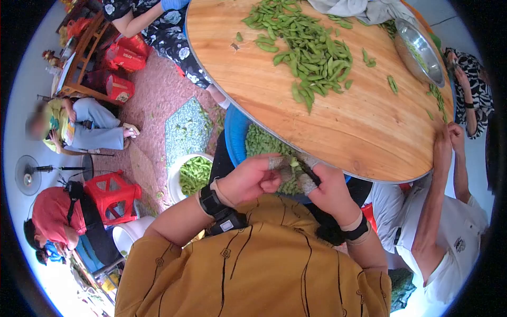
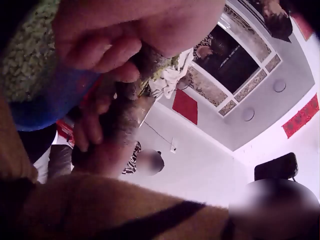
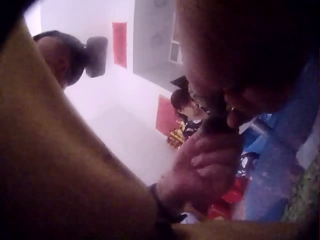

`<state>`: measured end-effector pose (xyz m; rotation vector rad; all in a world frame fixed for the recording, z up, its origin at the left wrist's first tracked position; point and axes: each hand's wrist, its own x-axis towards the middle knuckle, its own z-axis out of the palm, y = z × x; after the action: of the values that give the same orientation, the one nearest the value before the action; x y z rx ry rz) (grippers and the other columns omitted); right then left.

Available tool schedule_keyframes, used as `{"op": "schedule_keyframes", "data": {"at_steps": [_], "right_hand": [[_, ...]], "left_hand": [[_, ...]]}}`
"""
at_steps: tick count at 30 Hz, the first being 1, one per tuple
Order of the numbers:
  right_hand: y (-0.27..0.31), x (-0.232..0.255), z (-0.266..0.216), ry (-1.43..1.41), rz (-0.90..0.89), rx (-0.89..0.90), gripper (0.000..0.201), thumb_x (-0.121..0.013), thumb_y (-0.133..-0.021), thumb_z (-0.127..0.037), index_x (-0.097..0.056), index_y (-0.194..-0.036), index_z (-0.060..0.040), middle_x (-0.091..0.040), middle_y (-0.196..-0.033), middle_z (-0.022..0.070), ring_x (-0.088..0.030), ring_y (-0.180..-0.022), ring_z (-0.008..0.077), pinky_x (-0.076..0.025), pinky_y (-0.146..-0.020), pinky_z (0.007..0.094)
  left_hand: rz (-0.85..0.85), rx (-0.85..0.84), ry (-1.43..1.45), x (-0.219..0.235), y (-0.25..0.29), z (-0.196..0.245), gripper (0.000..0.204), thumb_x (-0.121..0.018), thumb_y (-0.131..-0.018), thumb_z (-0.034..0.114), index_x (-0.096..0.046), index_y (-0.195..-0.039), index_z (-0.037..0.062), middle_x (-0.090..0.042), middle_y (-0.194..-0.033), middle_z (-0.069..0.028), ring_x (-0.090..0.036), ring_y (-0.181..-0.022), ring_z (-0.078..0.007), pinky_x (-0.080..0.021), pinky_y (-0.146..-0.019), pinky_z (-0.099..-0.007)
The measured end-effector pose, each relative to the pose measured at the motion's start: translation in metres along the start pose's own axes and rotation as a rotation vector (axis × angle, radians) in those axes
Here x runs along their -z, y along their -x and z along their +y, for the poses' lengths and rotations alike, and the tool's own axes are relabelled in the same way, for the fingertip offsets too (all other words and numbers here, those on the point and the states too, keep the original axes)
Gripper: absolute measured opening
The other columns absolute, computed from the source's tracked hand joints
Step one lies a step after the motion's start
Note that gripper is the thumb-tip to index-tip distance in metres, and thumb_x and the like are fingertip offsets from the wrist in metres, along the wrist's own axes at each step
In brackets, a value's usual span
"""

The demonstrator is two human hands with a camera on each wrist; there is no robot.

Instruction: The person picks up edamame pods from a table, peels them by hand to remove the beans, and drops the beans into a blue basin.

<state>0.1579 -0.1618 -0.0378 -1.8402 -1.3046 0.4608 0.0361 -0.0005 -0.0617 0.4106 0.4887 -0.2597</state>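
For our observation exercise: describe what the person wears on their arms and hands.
Both arms end in short mustard-yellow sleeves with thin black line patterns. The left hand has a black wrist strap carrying a small black device, plus a beige band. The right hand has a beige band and black strap. Grey wrapping covers several fingertips.

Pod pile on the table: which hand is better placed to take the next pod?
Probably the right hand: it lies closer to the table edge and the pod pile than the left hand. Both hands now pinch one pod above the blue basin.
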Motion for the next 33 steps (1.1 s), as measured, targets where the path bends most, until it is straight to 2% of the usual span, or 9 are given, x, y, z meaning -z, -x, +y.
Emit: {"op": "schedule_keyframes", "data": {"at_steps": [5,8,15,17,18,22,24,29,33], "right_hand": [[0.002,-0.002,-0.001,-0.487,-0.025,-0.411,0.03,-0.067,-0.077,-0.011,-0.06,-0.104,-0.0006,-0.064,-0.083,0.0085,-0.056,-0.077,0.0107,-0.047,-0.072,0.0274],[-0.002,-0.013,0.005,-0.503,-0.002,-0.225,0.029,-0.07,-0.075,-0.011,-0.062,-0.1,0.0,-0.062,-0.081,0.0046,-0.053,-0.075,0.0088,-0.047,-0.07,0.0266],[-0.016,0.005,-0.01,-0.553,-0.252,-0.269,0.024,-0.07,-0.072,-0.012,-0.062,-0.091,-0.0001,-0.064,-0.08,0.0069,-0.058,-0.072,0.0141,-0.047,-0.066,0.0289],[-0.024,0.005,-0.02,0.043,-0.253,-0.132,0.021,-0.068,-0.072,-0.014,-0.06,-0.086,-0.0012,-0.063,-0.078,0.0131,-0.061,-0.07,0.0281,-0.048,-0.064,0.0352],[-0.024,0.002,-0.02,0.048,-0.256,-0.128,0.021,-0.068,-0.072,-0.014,-0.06,-0.086,-0.0012,-0.063,-0.078,0.0131,-0.061,-0.07,0.0281,-0.048,-0.064,0.0352],[-0.035,0.003,-0.025,0.338,-0.161,0.048,0.018,-0.064,-0.075,-0.013,-0.057,-0.088,-0.0033,-0.059,-0.076,0.0166,-0.059,-0.07,0.0364,-0.048,-0.063,0.0419],[-0.054,0.008,-0.026,0.333,-0.097,0.026,0.017,-0.063,-0.076,-0.012,-0.056,-0.09,-0.0037,-0.058,-0.076,0.0163,-0.059,-0.07,0.0358,-0.049,-0.063,0.0425],[-0.107,0.003,-0.003,0.613,0.272,0.002,0.018,-0.062,-0.077,-0.011,-0.054,-0.091,-0.0012,-0.059,-0.078,0.0178,-0.06,-0.07,0.0357,-0.049,-0.063,0.0417],[-0.107,0.002,0.002,0.592,0.3,-0.032,0.019,-0.064,-0.075,-0.011,-0.055,-0.09,-0.0023,-0.059,-0.08,0.0181,-0.06,-0.071,0.0355,-0.049,-0.063,0.0419]], "left_hand": [[0.049,-0.019,-0.225,-0.007,0.004,0.002,0.013,-0.05,-0.091,0.016,-0.055,-0.097,0.006,-0.045,-0.062,0.0,-0.034,-0.047,-0.0083,-0.026,-0.044,-0.0226],[0.041,0.079,-0.098,0.003,0.007,0.001,0.013,-0.052,-0.09,0.016,-0.055,-0.098,0.0051,-0.045,-0.061,-0.0004,-0.036,-0.047,-0.0088,-0.026,-0.044,-0.0223],[-0.275,0.139,-0.056,0.022,0.016,0.002,0.018,-0.056,-0.088,0.02,-0.057,-0.097,0.0048,-0.046,-0.058,-0.0017,-0.04,-0.047,-0.0091,-0.029,-0.044,-0.025],[0.061,0.066,-0.347,0.011,0.022,0.011,0.019,-0.057,-0.087,0.022,-0.059,-0.091,0.0034,-0.046,-0.057,-0.0015,-0.043,-0.048,-0.0111,-0.034,-0.047,-0.0268],[0.059,0.06,-0.345,0.012,0.026,0.015,0.019,-0.057,-0.087,0.022,-0.059,-0.091,0.0034,-0.046,-0.057,-0.0015,-0.043,-0.048,-0.0111,-0.034,-0.047,-0.0268],[0.318,-0.498,-1.916,0.05,0.059,0.028,0.022,-0.062,-0.081,0.025,-0.061,-0.074,0.004,-0.06,-0.065,-0.0135,-0.061,-0.06,-0.0269,-0.046,-0.054,-0.0387],[0.721,-0.076,-2.192,0.057,0.082,0.029,0.02,-0.066,-0.074,0.025,-0.062,-0.074,0.0052,-0.062,-0.071,-0.0173,-0.063,-0.07,-0.0328,-0.049,-0.061,-0.0418],[0.768,-0.175,-2.127,0.069,0.105,0.035,0.02,-0.068,-0.071,0.022,-0.061,-0.081,0.0049,-0.062,-0.073,-0.0161,-0.062,-0.073,-0.0338,-0.049,-0.062,-0.0433],[0.682,-0.615,-1.877,0.028,0.08,0.044,0.018,-0.064,-0.077,0.02,-0.059,-0.081,0.0029,-0.055,-0.071,-0.018,-0.057,-0.069,-0.0364,-0.045,-0.061,-0.0422]]}}
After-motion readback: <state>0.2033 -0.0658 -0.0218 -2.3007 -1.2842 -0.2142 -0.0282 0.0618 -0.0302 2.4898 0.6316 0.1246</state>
